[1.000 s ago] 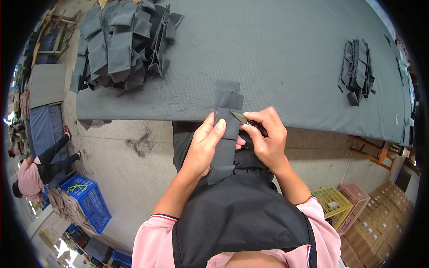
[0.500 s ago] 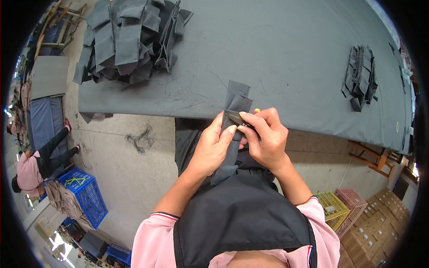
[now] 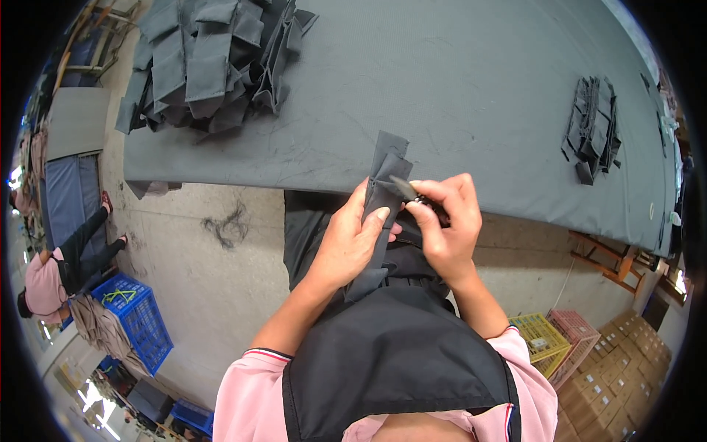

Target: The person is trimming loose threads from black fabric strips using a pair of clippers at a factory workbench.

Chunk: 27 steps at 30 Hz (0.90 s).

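Observation:
Between the thumb and fingers of my left hand [image 3: 345, 247] is a dark grey sewn fabric strip [image 3: 388, 158] with folded flaps. Its upper end reaches over the table edge, and its lower end hangs against my apron. My right hand [image 3: 451, 228] is closed around small thread snips [image 3: 402, 187]. Their pointed metal blades lie right beside the strip's edge, tips toward its folded part; the handles are mostly hidden in my fingers. Part of the lower strip is covered by my left hand.
A large grey-covered table [image 3: 442, 88] spreads ahead. It bears a big pile of grey fabric pieces [image 3: 206, 66] at left and a smaller stack [image 3: 591, 129] at right. Blue crate [image 3: 143, 324] and a person [image 3: 48, 283] are left; yellow crate [image 3: 541, 342] and cartons [image 3: 618, 368] right.
My right hand has shifted slightly right and tilted back from the strip, so the snips' blades now show. My left hand keeps its hold on the strip.

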Each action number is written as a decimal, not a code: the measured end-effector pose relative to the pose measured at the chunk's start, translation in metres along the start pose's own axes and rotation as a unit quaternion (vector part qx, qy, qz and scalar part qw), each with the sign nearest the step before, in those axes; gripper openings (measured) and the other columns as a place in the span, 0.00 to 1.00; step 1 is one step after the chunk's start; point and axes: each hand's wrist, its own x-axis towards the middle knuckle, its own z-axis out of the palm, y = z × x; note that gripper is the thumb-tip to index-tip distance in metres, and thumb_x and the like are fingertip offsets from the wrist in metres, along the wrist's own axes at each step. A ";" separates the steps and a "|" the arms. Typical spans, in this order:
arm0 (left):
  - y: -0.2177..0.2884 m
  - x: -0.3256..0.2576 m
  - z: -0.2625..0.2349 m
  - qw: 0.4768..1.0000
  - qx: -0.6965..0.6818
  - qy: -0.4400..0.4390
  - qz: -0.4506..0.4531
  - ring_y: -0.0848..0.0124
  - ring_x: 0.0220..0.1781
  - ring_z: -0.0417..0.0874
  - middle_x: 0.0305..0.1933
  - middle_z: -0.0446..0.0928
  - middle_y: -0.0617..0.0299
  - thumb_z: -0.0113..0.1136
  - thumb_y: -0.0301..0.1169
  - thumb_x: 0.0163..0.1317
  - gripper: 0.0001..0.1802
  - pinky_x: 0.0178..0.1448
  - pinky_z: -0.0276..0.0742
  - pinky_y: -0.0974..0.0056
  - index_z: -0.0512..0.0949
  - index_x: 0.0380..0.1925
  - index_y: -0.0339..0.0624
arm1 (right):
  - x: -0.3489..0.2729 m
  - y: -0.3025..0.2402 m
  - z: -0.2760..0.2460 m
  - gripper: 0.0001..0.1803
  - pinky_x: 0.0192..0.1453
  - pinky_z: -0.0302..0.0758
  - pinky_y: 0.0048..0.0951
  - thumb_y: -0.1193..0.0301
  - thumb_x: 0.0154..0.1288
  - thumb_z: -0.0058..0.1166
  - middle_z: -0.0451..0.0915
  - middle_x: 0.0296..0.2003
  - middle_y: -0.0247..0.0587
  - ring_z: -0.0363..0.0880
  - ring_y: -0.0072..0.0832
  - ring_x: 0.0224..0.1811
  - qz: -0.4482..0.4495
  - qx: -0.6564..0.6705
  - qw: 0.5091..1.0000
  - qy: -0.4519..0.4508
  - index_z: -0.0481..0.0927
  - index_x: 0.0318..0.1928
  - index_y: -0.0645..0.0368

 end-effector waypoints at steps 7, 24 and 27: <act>-0.012 0.004 -0.004 0.998 0.064 0.012 0.019 0.73 0.35 0.81 0.42 0.78 0.55 0.50 0.24 0.63 0.25 0.39 0.78 0.69 0.61 0.60 0.32 | 0.008 0.012 0.006 0.09 0.30 0.72 0.21 0.78 0.54 0.60 0.67 0.26 0.28 0.69 0.16 0.28 0.225 0.231 0.937 -0.132 0.76 0.35 0.63; -0.034 0.002 -0.016 0.999 0.010 0.007 0.051 0.72 0.41 0.80 0.51 0.73 0.49 0.64 0.34 0.57 0.39 0.43 0.78 0.68 0.55 0.63 0.29 | -0.014 0.020 0.012 0.11 0.27 0.71 0.17 0.81 0.52 0.61 0.70 0.26 0.29 0.71 0.14 0.26 0.278 0.243 0.923 -0.113 0.70 0.28 0.60; -0.032 -0.002 -0.012 1.000 -0.004 0.014 0.016 0.72 0.40 0.80 0.48 0.75 0.49 0.64 0.38 0.57 0.41 0.44 0.77 0.69 0.54 0.63 0.29 | -0.025 0.013 0.022 0.12 0.25 0.70 0.18 0.83 0.51 0.62 0.66 0.26 0.30 0.70 0.13 0.24 0.152 0.148 0.974 -0.075 0.69 0.26 0.61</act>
